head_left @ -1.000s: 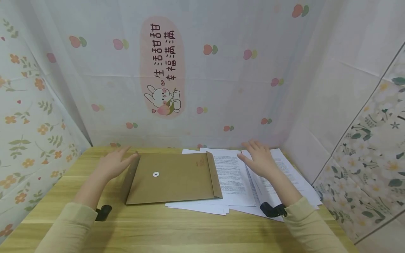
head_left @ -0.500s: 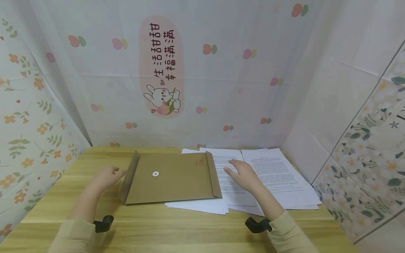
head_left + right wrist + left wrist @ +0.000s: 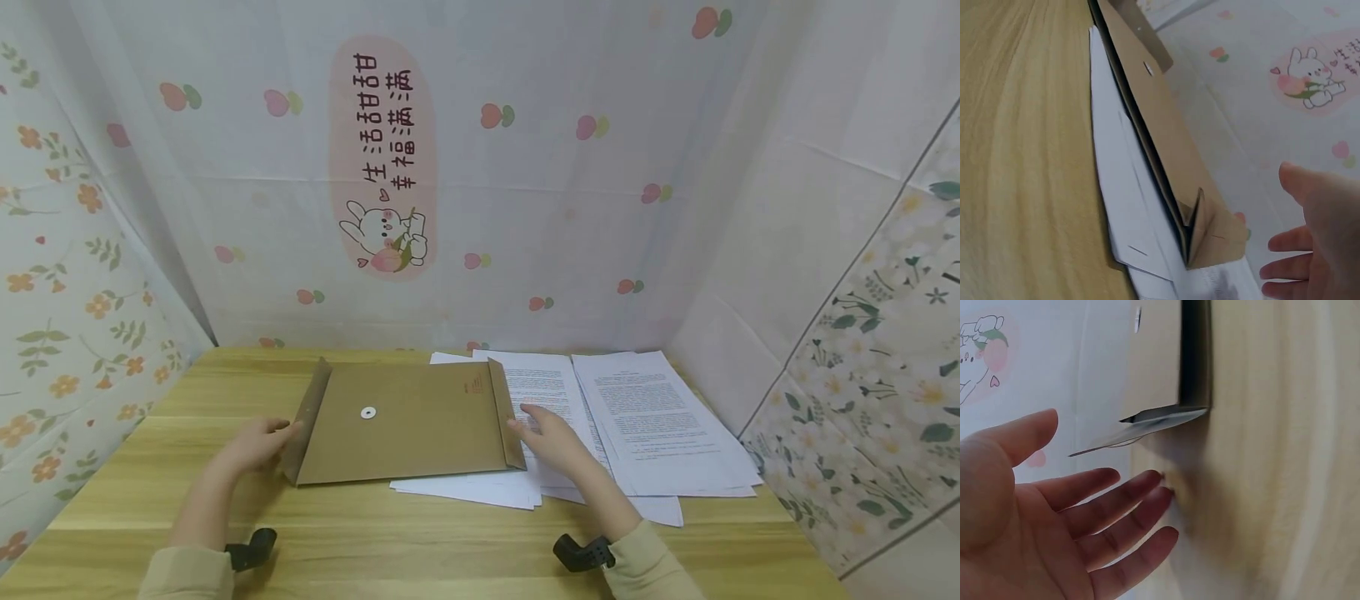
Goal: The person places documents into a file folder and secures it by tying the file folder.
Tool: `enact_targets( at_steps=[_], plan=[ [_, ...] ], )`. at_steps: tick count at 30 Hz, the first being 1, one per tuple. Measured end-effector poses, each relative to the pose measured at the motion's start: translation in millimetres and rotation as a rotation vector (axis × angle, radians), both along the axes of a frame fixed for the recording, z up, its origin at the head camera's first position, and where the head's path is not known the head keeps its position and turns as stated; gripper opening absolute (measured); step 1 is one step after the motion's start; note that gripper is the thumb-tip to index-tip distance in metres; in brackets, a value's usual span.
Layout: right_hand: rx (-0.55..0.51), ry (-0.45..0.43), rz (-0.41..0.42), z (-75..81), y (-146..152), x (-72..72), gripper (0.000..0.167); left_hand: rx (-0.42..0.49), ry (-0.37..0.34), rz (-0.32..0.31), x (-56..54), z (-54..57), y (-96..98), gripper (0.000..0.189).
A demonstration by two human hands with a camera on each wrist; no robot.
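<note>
A brown kraft paper envelope [image 3: 412, 442] with a white round button [image 3: 367, 412] lies on the table, its left flap [image 3: 306, 425] and folded right edge raised a little. Beside the left flap is my left hand [image 3: 258, 446]; in the left wrist view its palm [image 3: 1029, 550] shows, fingers spread and loosely bent, apart from the flap. My right hand [image 3: 553, 437] hovers over printed sheets [image 3: 551, 379] at the envelope's right edge. Its thumb and fingers are loosely extended with nothing between them in the right wrist view [image 3: 1329, 231].
Another pile of printed paper [image 3: 652, 425] lies at the right, overlapping the sheets under the envelope. The wooden table [image 3: 420, 550] ends at a patterned curtain [image 3: 570, 208] behind, with floral cloth on both sides.
Both hands have come down and nearer to me. The right hand has moved left from over the right paper pile to the envelope's right edge; the left has dropped beside the flap.
</note>
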State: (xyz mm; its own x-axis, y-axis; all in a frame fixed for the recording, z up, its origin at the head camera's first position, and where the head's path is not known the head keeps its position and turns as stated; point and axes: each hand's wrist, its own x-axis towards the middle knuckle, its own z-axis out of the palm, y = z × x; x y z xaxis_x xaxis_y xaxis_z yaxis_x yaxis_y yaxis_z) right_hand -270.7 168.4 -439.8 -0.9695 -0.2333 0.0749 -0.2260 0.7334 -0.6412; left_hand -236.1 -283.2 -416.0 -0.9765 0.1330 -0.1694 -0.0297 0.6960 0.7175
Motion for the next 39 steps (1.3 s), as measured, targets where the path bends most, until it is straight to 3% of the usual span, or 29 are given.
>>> enact_targets(
  at_steps=[9,16,21,28,36,39],
  plan=[
    [-0.054,-0.028,0.049,-16.1,-7,3.9,0.063,0.063,0.004,-0.003,5.4,-10.9,1.8,0.071],
    [-0.064,-0.026,0.076,-16.4,-14,5.8,0.063,0.147,0.027,-0.010,7.9,-20.7,3.6,0.052],
    [-0.083,-0.030,0.081,-18.4,-18,5.4,0.064,0.141,0.024,-0.021,7.5,-23.7,6.4,0.051],
    [-0.207,-0.092,0.048,-20.7,-19,3.6,0.061,0.159,-0.003,0.018,8.6,-27.8,4.8,0.056],
    [-0.401,-0.228,-0.035,-14.7,-21,0.4,0.061,0.428,-0.127,0.068,13.1,-29.5,1.3,0.061],
    [-0.441,-0.278,-0.070,-12.3,-21,-1.5,0.063,0.456,-0.127,0.076,12.4,-30.0,-0.1,0.061]
  ],
)
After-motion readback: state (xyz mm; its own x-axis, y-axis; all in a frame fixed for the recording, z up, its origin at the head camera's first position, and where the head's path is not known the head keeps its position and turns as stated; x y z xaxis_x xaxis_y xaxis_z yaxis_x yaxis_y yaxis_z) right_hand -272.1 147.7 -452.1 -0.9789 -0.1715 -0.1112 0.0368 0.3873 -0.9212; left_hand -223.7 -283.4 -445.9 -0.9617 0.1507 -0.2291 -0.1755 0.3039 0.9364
